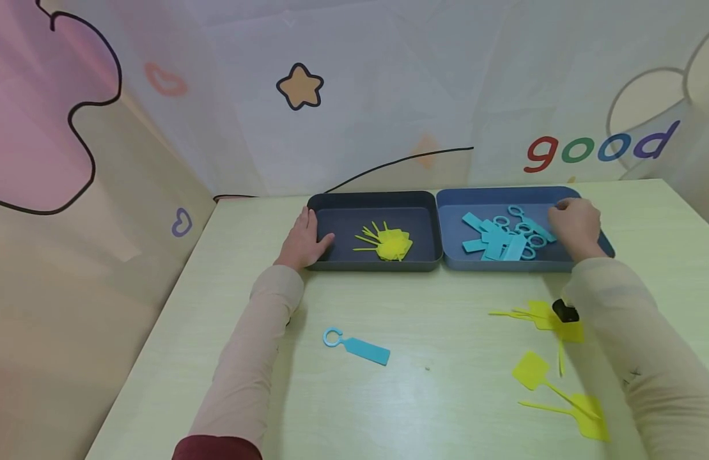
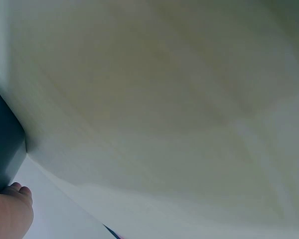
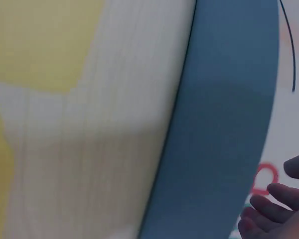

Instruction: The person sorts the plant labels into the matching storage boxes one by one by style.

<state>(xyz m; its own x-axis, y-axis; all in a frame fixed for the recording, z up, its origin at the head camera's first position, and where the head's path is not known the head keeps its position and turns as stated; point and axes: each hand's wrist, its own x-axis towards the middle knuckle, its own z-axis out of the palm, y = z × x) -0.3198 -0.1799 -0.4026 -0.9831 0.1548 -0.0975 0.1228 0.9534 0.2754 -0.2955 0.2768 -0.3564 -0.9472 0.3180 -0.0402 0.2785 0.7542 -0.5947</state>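
Note:
In the head view my left hand [image 1: 300, 241] rests at the left side of a dark grey tray [image 1: 373, 266]. Its fingers lie straight along the outer wall, the thumb reaching over the rim. A small pile of yellow tags [image 1: 394, 245] with thin stems lies inside. My right hand [image 1: 576, 223] is over the right end of the blue tray [image 1: 509, 265], beside several blue ring-ended tags [image 1: 498, 241]. The right wrist view shows that hand's fingers [image 3: 276, 211] loosely bent, with a gap to the thumb and nothing between them.
One blue tag [image 1: 367, 351] lies on the table in front of the dark tray. Several yellow tags [image 1: 589, 415] lie at the right, some partly under the right forearm. A printed cloth [image 1: 377, 96] hangs behind the trays, which stand side by side.

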